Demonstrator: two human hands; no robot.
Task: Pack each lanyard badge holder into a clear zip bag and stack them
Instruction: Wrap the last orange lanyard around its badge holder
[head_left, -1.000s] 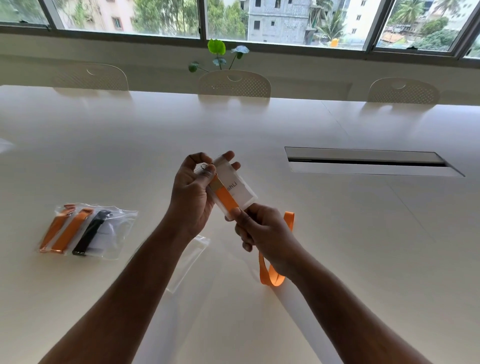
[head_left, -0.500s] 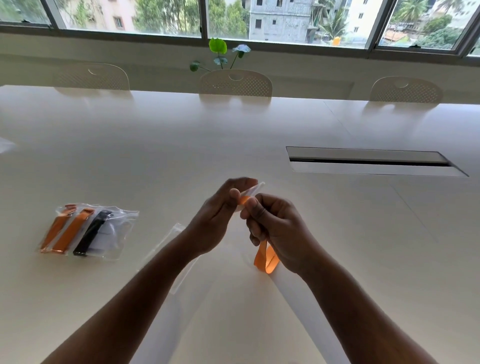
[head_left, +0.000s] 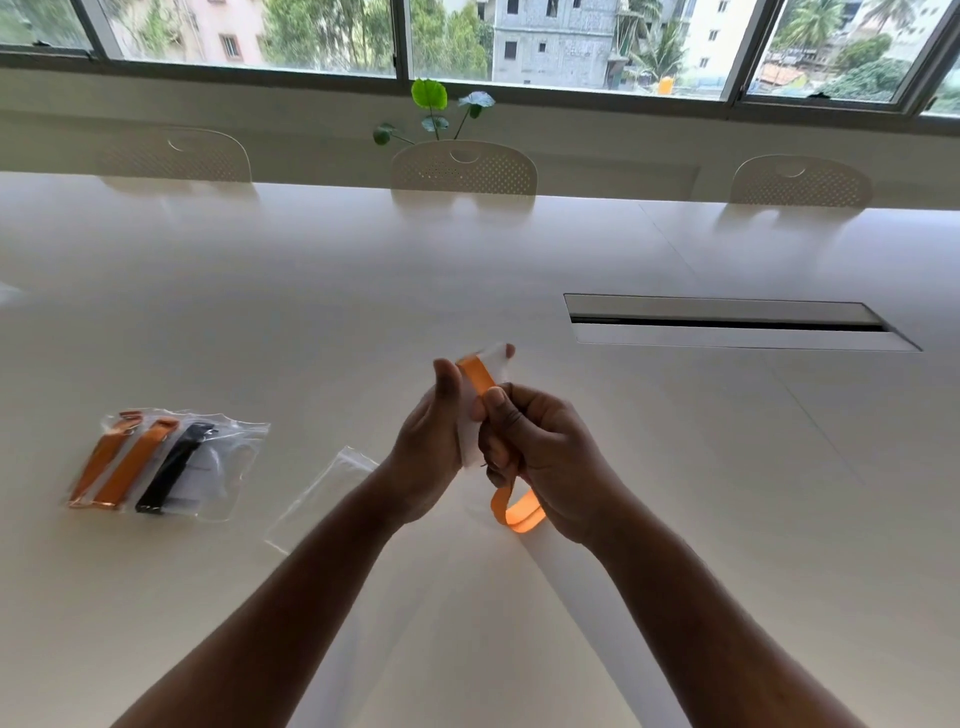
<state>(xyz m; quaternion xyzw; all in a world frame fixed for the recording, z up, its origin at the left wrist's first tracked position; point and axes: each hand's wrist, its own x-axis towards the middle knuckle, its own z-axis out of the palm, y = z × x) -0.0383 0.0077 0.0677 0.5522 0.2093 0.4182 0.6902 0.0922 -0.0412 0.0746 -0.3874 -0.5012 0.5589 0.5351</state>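
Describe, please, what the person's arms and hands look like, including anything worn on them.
Both forearms are bare right to the frame's lower edge: no sleeves show. The left hand and right hand are ungloved, and no watch, bracelet or ring shows on the sides the camera sees. Fingernails look short and plain.

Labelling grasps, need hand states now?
Left hand: holding clear plastic badge holder.
Right hand: pinching orange fabric lanyard strap against it.

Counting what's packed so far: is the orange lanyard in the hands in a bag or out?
Out. Both hands hold the orange lanyard and its holder bare; the empty zip bag lies flat nearby.
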